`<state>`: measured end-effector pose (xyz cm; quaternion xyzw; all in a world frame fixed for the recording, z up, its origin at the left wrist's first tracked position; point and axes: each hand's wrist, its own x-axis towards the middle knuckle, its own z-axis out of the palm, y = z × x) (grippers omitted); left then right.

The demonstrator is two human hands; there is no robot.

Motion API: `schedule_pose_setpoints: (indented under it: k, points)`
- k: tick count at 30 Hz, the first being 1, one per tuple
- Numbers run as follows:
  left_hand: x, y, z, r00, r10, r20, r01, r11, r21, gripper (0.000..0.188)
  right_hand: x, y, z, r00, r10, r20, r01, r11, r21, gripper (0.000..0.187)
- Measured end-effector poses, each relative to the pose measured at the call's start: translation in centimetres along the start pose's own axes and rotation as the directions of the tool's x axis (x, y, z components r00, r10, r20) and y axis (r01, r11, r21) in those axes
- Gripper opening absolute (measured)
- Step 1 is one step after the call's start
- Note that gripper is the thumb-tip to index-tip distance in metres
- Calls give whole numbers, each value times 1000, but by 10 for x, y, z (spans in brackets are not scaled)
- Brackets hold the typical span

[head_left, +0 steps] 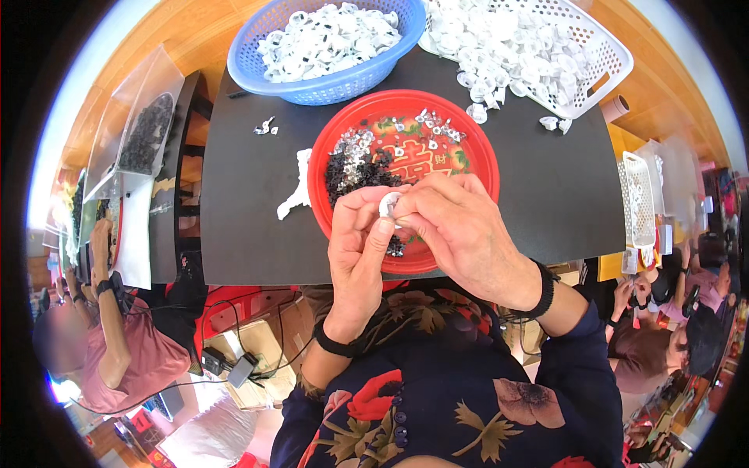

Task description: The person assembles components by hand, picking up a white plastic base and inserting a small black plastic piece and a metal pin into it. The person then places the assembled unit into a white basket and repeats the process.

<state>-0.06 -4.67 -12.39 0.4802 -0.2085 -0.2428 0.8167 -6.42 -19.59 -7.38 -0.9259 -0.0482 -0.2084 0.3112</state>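
A small white ring-shaped plastic part is held between my two hands, above the near side of a round red tray. My left hand grips it with thumb and fingers. From the other side, my right hand has its thumb and index finger pinched at the ring's opening; whether a smaller piece sits between them is hidden. In the tray lie a heap of small black pieces, several clear and metallic bits on top, and more small shiny pieces at the far right.
At the back of the dark table stand a blue basket of white parts and a white basket heaped with similar parts, some spilled out. A white cloth-like scrap lies left of the tray. People work on both sides.
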Motion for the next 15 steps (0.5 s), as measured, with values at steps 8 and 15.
schedule_pose_setpoints:
  k: [8,15]
  points:
    - [-2,0,3,999,25,-34,-26,999,-43,25,4,-1,0,917,388,89,-355,697,623,12]
    - [0,-6,-7,997,16,78,-5,989,-144,30,4,2,7,890,437,131,-369,520,770,13]
